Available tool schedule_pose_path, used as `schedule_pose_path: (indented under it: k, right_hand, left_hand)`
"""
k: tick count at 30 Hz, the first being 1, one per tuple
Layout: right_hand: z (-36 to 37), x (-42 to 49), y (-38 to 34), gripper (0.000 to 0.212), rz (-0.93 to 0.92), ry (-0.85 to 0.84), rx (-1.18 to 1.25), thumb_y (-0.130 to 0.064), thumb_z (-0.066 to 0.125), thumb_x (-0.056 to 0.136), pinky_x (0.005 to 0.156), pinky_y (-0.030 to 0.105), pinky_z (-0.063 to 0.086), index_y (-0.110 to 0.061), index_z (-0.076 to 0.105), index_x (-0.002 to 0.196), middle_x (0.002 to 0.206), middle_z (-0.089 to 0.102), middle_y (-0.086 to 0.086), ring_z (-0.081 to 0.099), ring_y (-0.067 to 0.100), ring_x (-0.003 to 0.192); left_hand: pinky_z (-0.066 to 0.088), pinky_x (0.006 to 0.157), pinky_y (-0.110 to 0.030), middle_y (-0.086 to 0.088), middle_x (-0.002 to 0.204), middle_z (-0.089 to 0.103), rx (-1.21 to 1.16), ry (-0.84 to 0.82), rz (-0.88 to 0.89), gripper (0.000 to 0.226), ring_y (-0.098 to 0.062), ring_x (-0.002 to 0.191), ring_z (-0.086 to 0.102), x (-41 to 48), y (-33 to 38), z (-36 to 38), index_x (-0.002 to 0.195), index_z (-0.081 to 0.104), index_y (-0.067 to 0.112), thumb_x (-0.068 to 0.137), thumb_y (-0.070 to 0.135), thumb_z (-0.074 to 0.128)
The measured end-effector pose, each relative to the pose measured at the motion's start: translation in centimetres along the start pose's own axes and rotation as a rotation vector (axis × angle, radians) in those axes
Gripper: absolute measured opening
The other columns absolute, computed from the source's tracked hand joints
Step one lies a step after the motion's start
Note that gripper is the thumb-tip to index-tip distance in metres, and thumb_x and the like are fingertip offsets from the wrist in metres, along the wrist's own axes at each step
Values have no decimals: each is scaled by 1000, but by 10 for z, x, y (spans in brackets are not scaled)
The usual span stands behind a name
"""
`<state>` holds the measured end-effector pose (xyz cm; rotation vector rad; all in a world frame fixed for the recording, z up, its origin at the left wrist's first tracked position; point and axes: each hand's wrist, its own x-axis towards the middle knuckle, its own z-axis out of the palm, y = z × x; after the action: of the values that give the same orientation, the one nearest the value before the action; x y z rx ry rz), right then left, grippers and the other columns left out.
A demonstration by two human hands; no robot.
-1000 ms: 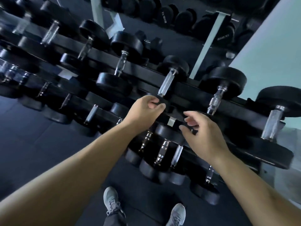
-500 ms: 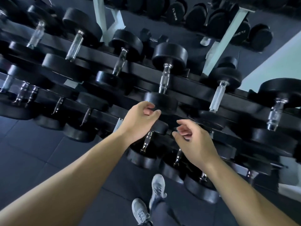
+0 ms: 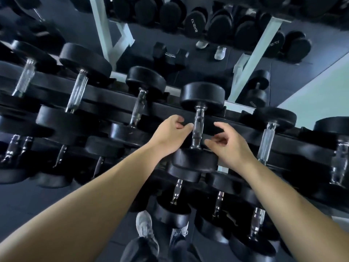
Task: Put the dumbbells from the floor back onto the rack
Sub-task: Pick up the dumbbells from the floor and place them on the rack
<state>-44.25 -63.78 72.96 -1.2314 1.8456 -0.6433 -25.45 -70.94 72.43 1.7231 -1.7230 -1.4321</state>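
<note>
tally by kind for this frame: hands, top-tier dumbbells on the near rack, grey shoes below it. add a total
Hands: 2 (left hand, right hand)
Top-tier dumbbells: 6 in view
Grey shoes: 2
Total: 10

Left hand (image 3: pixel 170 133), right hand (image 3: pixel 230 148) bare. Forearms (image 3: pixel 94 201) bare to frame edge. Grey lace-up trainers (image 3: pixel 145 228). Dark trousers (image 3: pixel 139 250).
</note>
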Motion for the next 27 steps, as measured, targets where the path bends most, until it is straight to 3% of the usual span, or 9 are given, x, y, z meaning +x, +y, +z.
schedule_pose_path:
  k: [4,7,10,14,17,19,22,25,27]
  right_hand:
    - [4,34,-7,84,13,-156,-63,-34,83,82,80,13,44,-36,36,152,95,71,-9,64,-2,89]
    - [11,46,-4,97,41,-172,-62,-32,85,80,87,20,50,-43,25,156,102,71,-4,67,6,98]
    - [23,51,4,101,52,-150,-16,-24,86,80,91,23,55,-42,24,157,110,73,-5,69,4,99]
    - [35,50,7,99,40,-128,48,-7,82,82,91,0,40,-30,24,159,126,61,-17,55,-26,104]
    - [39,50,4,95,44,-77,81,2,78,82,89,-6,32,-25,27,158,136,51,-20,44,-37,105]
    - [41,50,2,94,58,-51,89,5,76,82,84,-7,34,-25,29,158,133,54,-18,47,-37,99]
    - [45,50,-1,93,81,-13,135,10,73,82,77,-3,41,-26,32,157,115,65,-17,60,-23,89]
    - [49,48,-4,90,91,36,170,14,69,82,71,0,45,-26,34,155,97,66,-18,61,-16,74]
    - [55,45,-5,92,122,65,217,14,68,82,67,7,51,-32,34,155,90,73,-9,64,-8,67]
  left_hand:
    - [42,90,-25,4,119,66,-19,-105,-23,56,-16,113,63,39,1,8,147,54,18,100,48,62]
    - [46,97,-28,-1,122,69,-58,-167,-5,51,-19,116,65,59,-3,13,146,58,19,100,41,64]
    - [54,107,-39,-1,119,77,-147,-202,45,32,-21,113,71,73,-10,20,129,69,18,99,30,67]
    - [57,102,-53,-8,110,80,-287,-220,41,33,-30,106,75,85,-14,24,115,75,13,92,34,66]
    - [57,99,-58,-10,103,79,-331,-244,33,30,-38,105,74,92,-17,29,106,75,11,91,36,66]
    - [57,96,-62,-6,92,76,-353,-248,28,33,-39,101,74,95,-19,32,99,74,13,85,41,65]
    - [58,93,-65,-2,87,72,-384,-268,25,25,-36,91,72,99,-22,36,91,74,18,84,41,66]
    - [59,93,-63,-1,87,72,-400,-274,46,10,-28,89,70,101,-22,35,90,73,23,96,27,67]
    - [61,89,-54,-1,86,71,-376,-283,50,17,-24,86,69,102,-23,35,91,72,24,103,17,63]
